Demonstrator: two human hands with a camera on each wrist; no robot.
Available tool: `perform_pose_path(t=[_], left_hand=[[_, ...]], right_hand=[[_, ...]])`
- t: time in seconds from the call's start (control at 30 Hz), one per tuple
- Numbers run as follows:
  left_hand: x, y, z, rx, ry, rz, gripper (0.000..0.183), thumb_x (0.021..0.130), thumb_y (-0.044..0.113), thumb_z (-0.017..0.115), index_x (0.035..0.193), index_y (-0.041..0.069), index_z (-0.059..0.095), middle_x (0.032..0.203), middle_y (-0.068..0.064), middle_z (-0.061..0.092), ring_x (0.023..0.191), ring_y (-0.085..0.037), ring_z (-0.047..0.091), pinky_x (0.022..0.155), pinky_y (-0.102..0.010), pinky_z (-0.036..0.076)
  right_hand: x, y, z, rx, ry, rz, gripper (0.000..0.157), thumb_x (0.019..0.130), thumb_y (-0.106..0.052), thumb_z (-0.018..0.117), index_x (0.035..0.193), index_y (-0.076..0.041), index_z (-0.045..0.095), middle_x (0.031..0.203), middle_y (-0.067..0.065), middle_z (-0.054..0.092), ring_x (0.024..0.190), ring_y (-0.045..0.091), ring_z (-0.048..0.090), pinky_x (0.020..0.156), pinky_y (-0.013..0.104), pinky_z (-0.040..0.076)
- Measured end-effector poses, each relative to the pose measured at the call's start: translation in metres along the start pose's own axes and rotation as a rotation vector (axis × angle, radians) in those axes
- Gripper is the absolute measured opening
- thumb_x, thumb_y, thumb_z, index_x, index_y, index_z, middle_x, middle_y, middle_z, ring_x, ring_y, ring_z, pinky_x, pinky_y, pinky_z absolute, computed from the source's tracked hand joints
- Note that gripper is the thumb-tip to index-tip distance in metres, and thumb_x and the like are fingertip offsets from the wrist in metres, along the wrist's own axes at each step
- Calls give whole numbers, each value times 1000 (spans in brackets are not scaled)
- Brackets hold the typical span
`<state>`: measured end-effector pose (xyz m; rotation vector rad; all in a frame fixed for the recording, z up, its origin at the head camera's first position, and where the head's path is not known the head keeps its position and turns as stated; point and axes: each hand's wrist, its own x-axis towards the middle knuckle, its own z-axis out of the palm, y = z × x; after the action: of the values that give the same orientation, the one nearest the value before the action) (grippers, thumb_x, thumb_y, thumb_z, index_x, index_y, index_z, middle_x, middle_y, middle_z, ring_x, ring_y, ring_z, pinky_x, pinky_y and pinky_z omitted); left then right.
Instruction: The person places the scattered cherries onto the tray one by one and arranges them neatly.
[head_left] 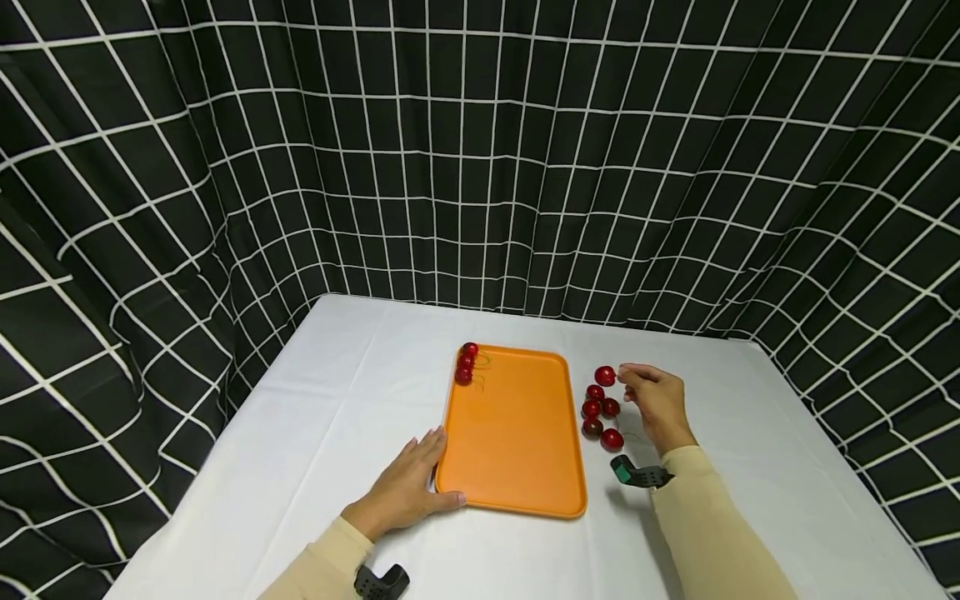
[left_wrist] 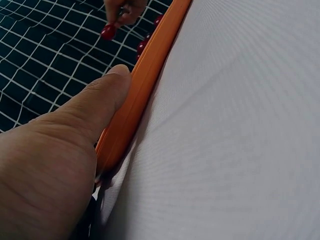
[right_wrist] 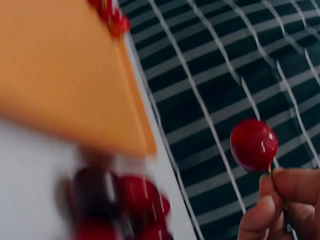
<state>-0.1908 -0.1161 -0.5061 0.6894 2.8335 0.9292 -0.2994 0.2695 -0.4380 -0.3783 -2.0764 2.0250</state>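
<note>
A dark red cherry [head_left: 605, 377] hangs in the air by its stem, which my right hand [head_left: 657, 405] pinches between thumb and fingertips. In the right wrist view that cherry [right_wrist: 254, 145] appears just above the fingers, apart from everything else. My left hand [head_left: 408, 483] rests at the near left corner of an orange tray [head_left: 517, 433], its fingers along the left side and its straight thumb on the front rim. Three cherries [head_left: 467, 363] with stems stand in a line at the tray's far left corner. Several loose cherries [head_left: 592, 409] lie on the table right of the tray.
A white cloth [head_left: 360, 375] covers the table. Black curtains with a white grid [head_left: 480, 167] surround its back and sides. Dark wrist straps [head_left: 641, 475] sit on both wrists.
</note>
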Motion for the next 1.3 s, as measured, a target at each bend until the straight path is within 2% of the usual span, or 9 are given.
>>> perform_pose_path(t=[0.17,0.33,0.53,0.73,0.9,1.17,1.3], left_hand=[[0,-2,4,-14,7,4,108,78,67,65,150,-4,25,156,-14,20,143,-26,17,116,-44,8],[-2,-3,8,-24,-17,5,110,78,69,62,151,-3,23,157,-14,17,143,-25,16,116,-45,7],[-4,-3,4,-6,-10,1,111,76,72,61,150,-3,24,157,-14,19,143,-26,17,116,-45,8],[-1,-4,2,8,10,10,109,78,69,63,150,-3,26,156,-14,21,143,-26,19,116,-43,9],[0,-4,5,3,0,1,110,78,70,62,151,-2,24,157,-12,20,143,-24,18,116,-42,9],[-1,-4,3,23,8,8,108,79,69,63,150,-3,26,156,-13,21,143,-26,19,116,-44,11],[-1,-3,0,34,16,16,108,79,69,63,150,-4,26,156,-14,22,142,-26,20,116,-44,11]], right_hand=[[-8,5,43,-28,-18,43,25,89,-7,68,109,8,66,84,7,66,59,16,55,57,27,51],[-18,14,75,-24,-37,89,24,89,-5,67,109,9,66,89,10,65,72,25,57,64,31,55],[-29,16,119,49,-35,90,16,87,-1,67,101,6,69,89,10,65,75,26,57,72,37,57],[-42,20,160,75,-84,111,21,86,0,67,105,8,69,98,14,66,83,29,58,70,36,57],[-51,29,179,90,-78,145,19,84,2,69,102,8,69,98,16,66,75,27,61,63,31,57],[-61,33,198,64,-54,133,20,84,-1,71,102,7,71,92,15,67,69,25,63,63,32,58],[-64,34,205,72,-38,114,20,83,-1,72,101,7,71,86,15,68,67,27,64,58,31,57]])
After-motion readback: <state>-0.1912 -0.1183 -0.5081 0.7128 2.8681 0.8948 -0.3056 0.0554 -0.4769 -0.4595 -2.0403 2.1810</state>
